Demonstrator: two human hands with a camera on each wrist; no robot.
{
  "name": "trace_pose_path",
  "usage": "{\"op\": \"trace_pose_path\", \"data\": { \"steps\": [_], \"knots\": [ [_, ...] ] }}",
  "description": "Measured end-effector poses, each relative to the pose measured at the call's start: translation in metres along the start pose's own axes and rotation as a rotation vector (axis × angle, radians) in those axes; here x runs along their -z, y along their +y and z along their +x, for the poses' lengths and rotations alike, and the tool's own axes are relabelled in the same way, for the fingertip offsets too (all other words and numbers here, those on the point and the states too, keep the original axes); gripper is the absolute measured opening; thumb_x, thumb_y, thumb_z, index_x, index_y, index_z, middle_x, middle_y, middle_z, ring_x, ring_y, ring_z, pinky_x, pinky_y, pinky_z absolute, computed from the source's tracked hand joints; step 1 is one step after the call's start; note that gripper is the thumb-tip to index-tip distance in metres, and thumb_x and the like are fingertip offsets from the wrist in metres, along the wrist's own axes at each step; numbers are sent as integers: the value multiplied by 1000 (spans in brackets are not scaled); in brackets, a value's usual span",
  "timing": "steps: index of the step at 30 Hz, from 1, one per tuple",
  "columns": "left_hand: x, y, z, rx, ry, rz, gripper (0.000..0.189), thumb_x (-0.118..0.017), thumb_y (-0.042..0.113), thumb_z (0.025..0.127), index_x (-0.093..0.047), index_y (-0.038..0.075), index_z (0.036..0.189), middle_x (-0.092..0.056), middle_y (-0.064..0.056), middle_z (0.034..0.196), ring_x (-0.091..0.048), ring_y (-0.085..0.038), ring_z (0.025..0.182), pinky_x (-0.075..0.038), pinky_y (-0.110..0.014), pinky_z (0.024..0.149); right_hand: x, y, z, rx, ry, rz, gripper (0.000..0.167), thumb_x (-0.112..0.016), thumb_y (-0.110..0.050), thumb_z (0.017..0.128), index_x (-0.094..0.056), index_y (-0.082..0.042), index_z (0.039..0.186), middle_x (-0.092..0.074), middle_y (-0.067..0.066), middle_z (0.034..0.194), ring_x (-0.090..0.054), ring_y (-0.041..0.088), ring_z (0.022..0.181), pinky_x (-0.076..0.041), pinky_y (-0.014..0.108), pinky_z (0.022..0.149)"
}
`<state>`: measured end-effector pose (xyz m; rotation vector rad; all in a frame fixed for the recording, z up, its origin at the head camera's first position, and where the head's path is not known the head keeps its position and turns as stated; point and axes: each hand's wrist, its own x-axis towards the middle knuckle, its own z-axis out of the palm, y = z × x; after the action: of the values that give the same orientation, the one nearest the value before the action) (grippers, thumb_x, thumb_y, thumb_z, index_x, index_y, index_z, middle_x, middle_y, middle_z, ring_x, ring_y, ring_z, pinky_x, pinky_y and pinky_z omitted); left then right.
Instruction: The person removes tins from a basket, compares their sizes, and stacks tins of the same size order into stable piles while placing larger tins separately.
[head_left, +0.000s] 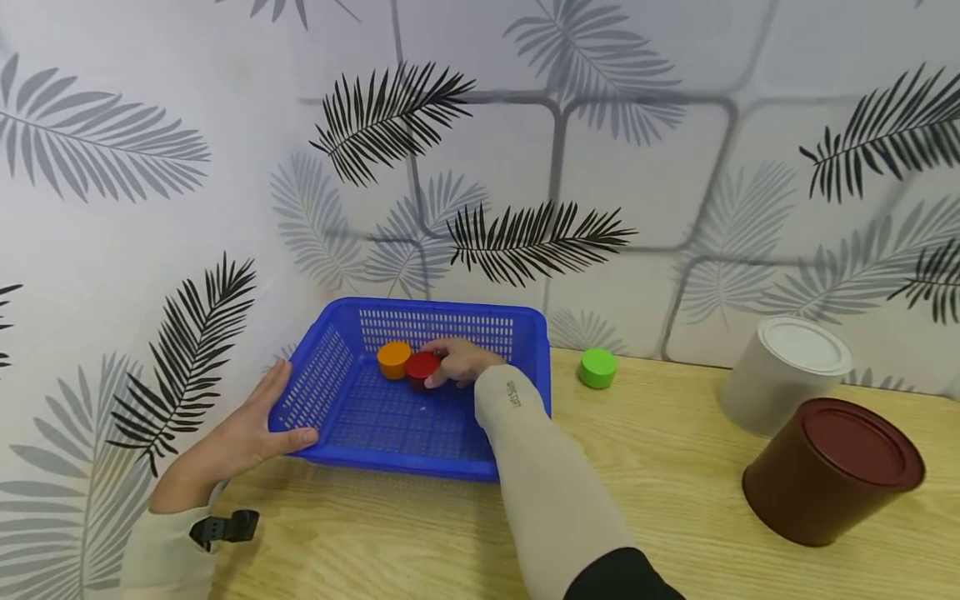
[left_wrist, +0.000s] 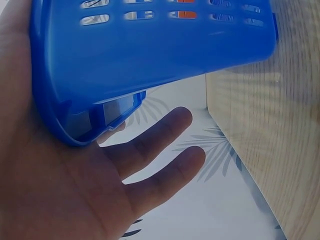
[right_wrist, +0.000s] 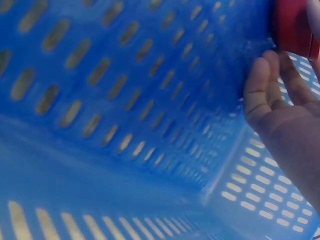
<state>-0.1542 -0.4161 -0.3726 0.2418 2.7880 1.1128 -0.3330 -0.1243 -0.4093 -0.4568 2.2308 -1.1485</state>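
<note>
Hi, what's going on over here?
Someone's left hand holds a blue basket by its near left corner, while the right hand reaches in and grips a red round piece. An orange round piece sits beside it in the basket. Outside, to the right, a green round piece, a white can and a brown can stand on the table.

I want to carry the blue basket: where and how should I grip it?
Probably grip the blue basket by its rim at the two short ends, one hand from each side: it is oblong with a rim along its top, and the left hand holds its left end.
</note>
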Motion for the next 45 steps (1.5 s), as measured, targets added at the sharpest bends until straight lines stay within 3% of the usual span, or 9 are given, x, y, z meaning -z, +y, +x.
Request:
{"op": "trace_pose_path", "data": {
  "steps": [5, 11, 16, 20, 24, 29, 34, 45],
  "knots": [
    [-3, 0, 1, 4, -2, 8, 119, -78, 40, 86, 8, 6, 161, 14, -24, 165, 10, -52, 147, -6, -78, 106, 3, -2, -3, -12, 36, 30, 54, -83, -12, 84, -61, -11, 133, -62, 10, 121, -61, 28, 102, -56, 45, 84],
    [-1, -1, 1, 5, 0, 17, 118, -77, 39, 87, 9, 6, 161, 14, -23, 165, 11, -51, 148, -6, -78, 106, 9, -17, -12, 51, 93, 74, 58, -84, -18, 86, -55, -5, 135, -63, 13, 118, -68, 29, 92, -59, 43, 79],
    [-1, -1, 0, 5, 0, 20, 118, -77, 39, 88, 9, 5, 161, 14, -24, 165, 11, -52, 147, -7, -79, 105, 13, -27, -23, 119, 126, 153, 61, -81, -21, 89, -52, -5, 140, -61, 15, 124, -68, 40, 97, -58, 44, 81],
    [-2, -2, 1, 7, -2, 14, 118, -77, 39, 87, 9, 6, 161, 14, -24, 165, 11, -52, 147, -7, -79, 105, 17, -32, -29, 167, 162, 210, 55, -79, -24, 90, -55, -7, 137, -62, 15, 121, -66, 44, 98, -57, 49, 85],
    [-3, -2, 0, 7, -2, 13, 117, -77, 38, 88, 10, 6, 161, 15, -24, 165, 12, -52, 147, -6, -79, 105, 23, -34, -33, 216, 201, 240, 48, -78, -26, 92, -58, -6, 130, -65, 15, 111, -69, 37, 88, -57, 49, 83],
    [-1, 0, 1, 2, 2, 24, 117, -75, 38, 88, 10, 6, 160, 15, -24, 165, 11, -52, 147, -6, -80, 104, 32, -36, -42, 273, 228, 259, 47, -75, -30, 94, -55, -6, 130, -62, 17, 112, -68, 34, 85, -59, 42, 79],
    [-1, 2, 4, -4, 0, 25, 117, -75, 38, 88, 11, 6, 160, 15, -24, 165, 12, -52, 147, -5, -79, 105, 43, -34, -55, 336, 249, 315, 49, -74, -28, 94, -52, -6, 132, -61, 18, 112, -67, 34, 84, -57, 49, 85],
    [-1, 1, 2, -9, -12, 31, 115, -73, 37, 90, 12, 7, 160, 16, -24, 164, 12, -52, 147, -7, -81, 103, 58, -29, -82, 460, 287, 387, 50, -72, -28, 95, -53, -6, 136, -63, 16, 114, -68, 34, 78, -57, 51, 83]
  ]
}}
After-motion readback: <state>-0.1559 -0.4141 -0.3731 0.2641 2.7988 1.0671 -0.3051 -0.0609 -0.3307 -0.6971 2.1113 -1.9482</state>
